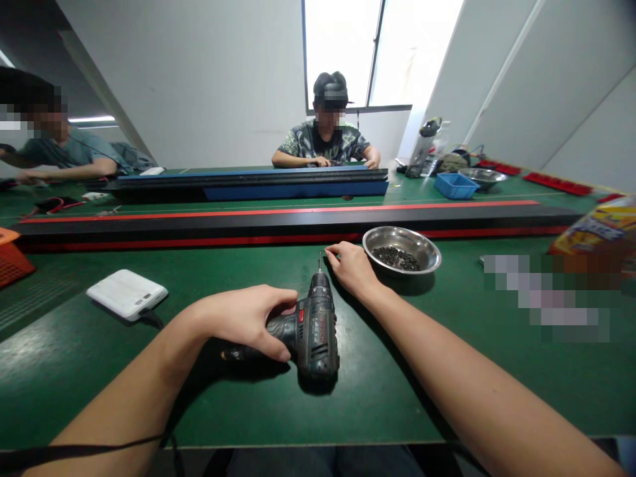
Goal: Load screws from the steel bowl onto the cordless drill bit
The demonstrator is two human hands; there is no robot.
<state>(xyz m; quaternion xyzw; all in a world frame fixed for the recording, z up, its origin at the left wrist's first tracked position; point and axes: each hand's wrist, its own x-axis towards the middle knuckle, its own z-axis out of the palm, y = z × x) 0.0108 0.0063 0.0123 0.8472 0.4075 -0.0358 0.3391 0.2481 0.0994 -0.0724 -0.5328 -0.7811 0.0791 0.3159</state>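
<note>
A black cordless drill [318, 331] is on the green table in front of me, its bit pointing away from me. My left hand [251, 321] is closed round its handle from the left, thumb at the near side. Beside the tip of the drill bit [320, 260] is my right hand [350, 265], with thumb and index finger pinched together. Anything between those fingertips is too small to make out. Just right of that hand stands a steel bowl [430, 260] holding many small dark screws [397, 258].
A long black and red bar [238, 228] crosses the table beyond my hands. On the left lie a white power bank [126, 293] and an orange basket [12, 258]. A snack bag [601, 228] lies right. Two people sit farther off, near blue and black profiles [298, 190].
</note>
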